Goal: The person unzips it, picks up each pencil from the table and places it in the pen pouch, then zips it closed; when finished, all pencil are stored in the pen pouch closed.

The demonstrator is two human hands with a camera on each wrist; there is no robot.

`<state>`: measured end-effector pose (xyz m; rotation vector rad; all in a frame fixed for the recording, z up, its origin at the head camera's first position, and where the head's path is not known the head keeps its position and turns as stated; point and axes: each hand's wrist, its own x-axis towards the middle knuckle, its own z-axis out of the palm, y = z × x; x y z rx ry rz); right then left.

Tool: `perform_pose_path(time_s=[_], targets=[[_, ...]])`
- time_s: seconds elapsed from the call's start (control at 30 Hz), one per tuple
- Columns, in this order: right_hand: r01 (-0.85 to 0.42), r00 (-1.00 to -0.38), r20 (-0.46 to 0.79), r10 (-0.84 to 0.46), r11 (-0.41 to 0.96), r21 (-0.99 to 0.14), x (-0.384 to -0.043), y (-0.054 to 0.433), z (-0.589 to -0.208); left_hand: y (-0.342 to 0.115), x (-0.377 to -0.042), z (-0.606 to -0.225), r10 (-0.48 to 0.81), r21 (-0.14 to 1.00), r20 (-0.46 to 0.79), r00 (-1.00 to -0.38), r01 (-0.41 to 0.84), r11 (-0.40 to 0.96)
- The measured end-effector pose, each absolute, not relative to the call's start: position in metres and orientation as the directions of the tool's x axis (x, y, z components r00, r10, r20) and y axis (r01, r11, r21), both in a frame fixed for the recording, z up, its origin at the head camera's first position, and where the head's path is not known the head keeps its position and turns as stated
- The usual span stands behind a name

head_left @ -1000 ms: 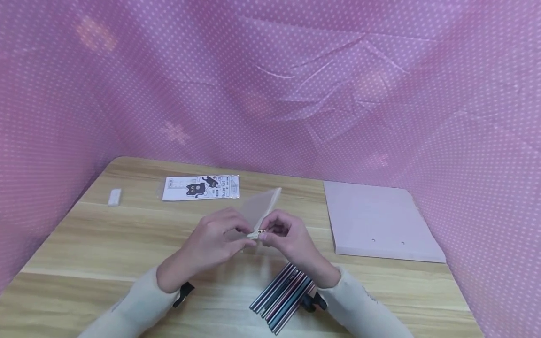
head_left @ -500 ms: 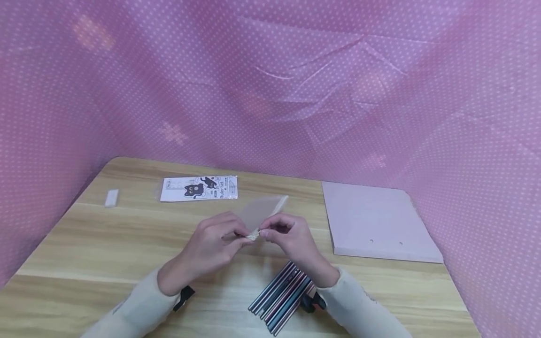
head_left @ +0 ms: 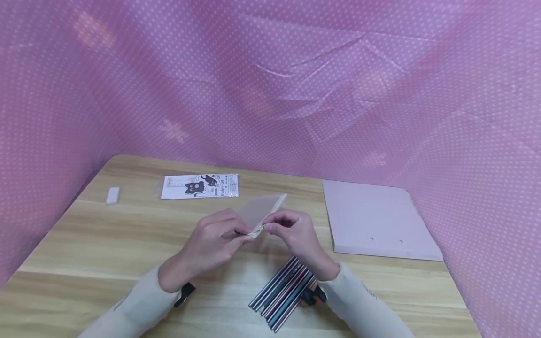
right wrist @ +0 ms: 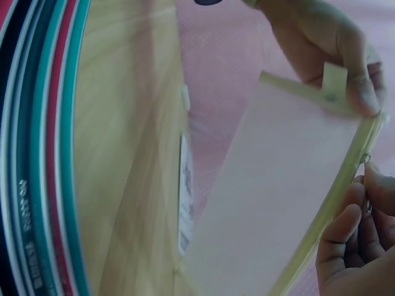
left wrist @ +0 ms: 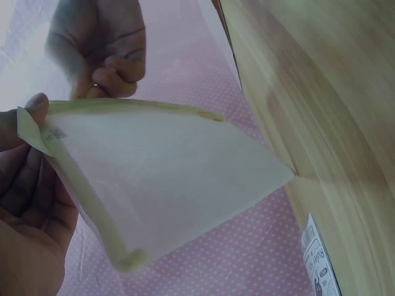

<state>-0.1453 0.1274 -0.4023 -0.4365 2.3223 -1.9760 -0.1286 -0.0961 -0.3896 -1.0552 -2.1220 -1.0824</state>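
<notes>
A translucent mesh zipper pouch [head_left: 258,210] with pale yellow edging is held up over the table. My left hand [head_left: 214,240] pinches one corner, where a small fabric tab [right wrist: 334,79] sticks out between thumb and fingers. At the zipper [right wrist: 333,206] along the pouch's edge, my right hand [head_left: 299,237] pinches a small metal zipper pull [right wrist: 367,158], close to the left hand's corner. The pouch looks thin and flat, and its far corner [left wrist: 287,176] points away from the hands in the left wrist view.
Several dark, red and teal pencils [head_left: 281,295] lie side by side below my right forearm. A packaged ruler set [head_left: 198,186] and a white eraser [head_left: 112,195] lie towards the back left. On the right is a pale pink folder [head_left: 376,220] with two holes. A pink dotted cloth [head_left: 270,94] surrounds the table.
My right hand has shifted slightly up and to the right along the zipper, away from my left fingertips. My left hand keeps hold of the corner; the pouch has tilted a little.
</notes>
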Motion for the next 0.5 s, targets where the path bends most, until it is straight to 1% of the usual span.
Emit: perform_pose_path(time_s=[0.17,0.37,0.5], targets=[[-0.118,-0.974,0.084,-0.212,0.153,-0.981,-0.154,0.13,-0.406,-0.097,-0.128,-0.39,0.398,0.417,0.736,-0.548,0.83,0.371],[-0.115,-0.979,0.082,-0.184,0.176,-0.978,-0.162,0.136,-0.409,-0.098,-0.128,-0.389,0.398,0.423,0.734,-0.55,0.829,0.365],[-0.11,-0.982,0.08,-0.173,0.172,-0.979,-0.166,0.14,-0.41,-0.098,-0.129,-0.388,0.399,0.41,0.745,-0.535,0.839,0.358]])
